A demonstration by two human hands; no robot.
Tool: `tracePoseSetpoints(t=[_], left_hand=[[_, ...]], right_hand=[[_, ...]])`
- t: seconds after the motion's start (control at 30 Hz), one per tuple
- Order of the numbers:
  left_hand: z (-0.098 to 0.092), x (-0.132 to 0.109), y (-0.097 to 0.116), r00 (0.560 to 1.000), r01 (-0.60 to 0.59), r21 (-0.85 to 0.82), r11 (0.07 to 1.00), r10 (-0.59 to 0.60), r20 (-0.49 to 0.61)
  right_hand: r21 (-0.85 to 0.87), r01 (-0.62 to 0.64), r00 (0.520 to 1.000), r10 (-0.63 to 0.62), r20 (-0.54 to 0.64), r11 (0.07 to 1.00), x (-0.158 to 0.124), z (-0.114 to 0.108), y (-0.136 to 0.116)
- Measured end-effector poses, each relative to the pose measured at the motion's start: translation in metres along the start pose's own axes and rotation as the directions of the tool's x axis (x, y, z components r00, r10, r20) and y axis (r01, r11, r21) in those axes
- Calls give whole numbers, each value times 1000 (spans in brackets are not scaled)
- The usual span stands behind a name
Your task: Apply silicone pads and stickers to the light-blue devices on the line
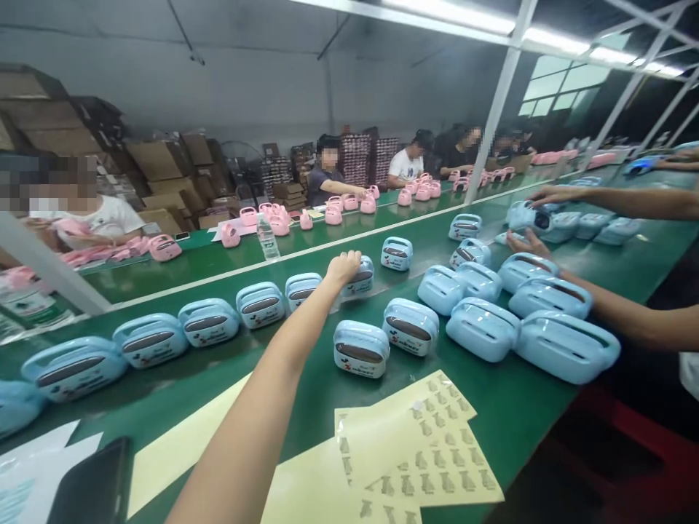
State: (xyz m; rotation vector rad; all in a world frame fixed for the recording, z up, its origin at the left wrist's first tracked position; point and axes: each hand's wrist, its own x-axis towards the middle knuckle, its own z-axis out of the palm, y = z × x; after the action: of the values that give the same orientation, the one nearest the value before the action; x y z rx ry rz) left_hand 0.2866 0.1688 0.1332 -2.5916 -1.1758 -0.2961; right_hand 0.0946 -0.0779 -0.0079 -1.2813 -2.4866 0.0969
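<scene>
The pale blue plastic case [361, 282] is sitting on the green workbench [306, 407] at the far end of a row running toward the upper centre of the frame, and the person's left hand [343, 266] is coming down on top of it. The fingers [352, 257] are bunched over the case's upper edge and seem curled rather than spread, but the back of the hand hides them, so I cannot tell whether they are pinching it. The right hand is not showing. The neighbouring cases are standing in loose rows with their dark front panels turned upward, probably so each one stays in reach and its face stays visible. Cream sticker sheets [420, 451] are lying at the bottom of the frame, near the bench's front edge, and a black phone [95, 487] is lying at the lower left. At the right, a co-worker's hand [549, 194] is resting on another blue case [527, 216], while pink cases [333, 215] are lining a second bench in the upper middle.
</scene>
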Motion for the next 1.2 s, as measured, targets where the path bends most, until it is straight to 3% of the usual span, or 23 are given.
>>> tracePoseSetpoints(t=[0.13,0.33,0.47,0.57,0.67,0.7,0.73,0.8,0.87,0.93,1.03,1.1,1.2], left_hand=[[28,2,-2,999,-4,-16,1000,4,45],[29,4,-15,996,43,-53,998,-38,84],[16,-5,-12,994,-13,-117,993,26,109],[-6,-28,-13,987,-85,-172,981,107,122],[-49,-88,-31,961,-197,-231,953,234,146],[-69,-118,-39,938,-306,-271,913,338,82],[-91,-151,-46,933,-339,-299,892,360,17],[-130,-225,-55,953,-285,-324,902,303,5],[-150,-293,-53,975,-192,-314,930,218,48],[-143,-346,-42,963,-110,-295,949,175,203],[-90,-389,-24,846,27,-223,974,96,525],[-50,-399,-21,770,106,-176,979,31,637],[-13,-397,-34,805,44,-216,976,94,586]], right_hand=[[-41,-87,996,86,-7,995,33,-2,13],[-21,-200,979,200,32,980,9,-3,9],[84,47,991,-57,119,995,-42,-7,-5],[183,164,971,-191,142,969,-95,-23,-21],[225,192,965,-225,133,955,-116,-60,-24],[227,174,963,-214,165,958,-110,-74,-19],[207,150,962,-191,196,967,-97,-86,-11],[140,108,969,-136,206,984,-54,-105,9],[98,63,980,-80,183,993,0,-111,30],[87,34,983,-49,176,996,48,-106,47],[34,-43,989,37,140,999,81,-92,62],[13,-91,993,90,75,996,72,-88,68],[6,-100,995,100,1,995,29,-99,81]])
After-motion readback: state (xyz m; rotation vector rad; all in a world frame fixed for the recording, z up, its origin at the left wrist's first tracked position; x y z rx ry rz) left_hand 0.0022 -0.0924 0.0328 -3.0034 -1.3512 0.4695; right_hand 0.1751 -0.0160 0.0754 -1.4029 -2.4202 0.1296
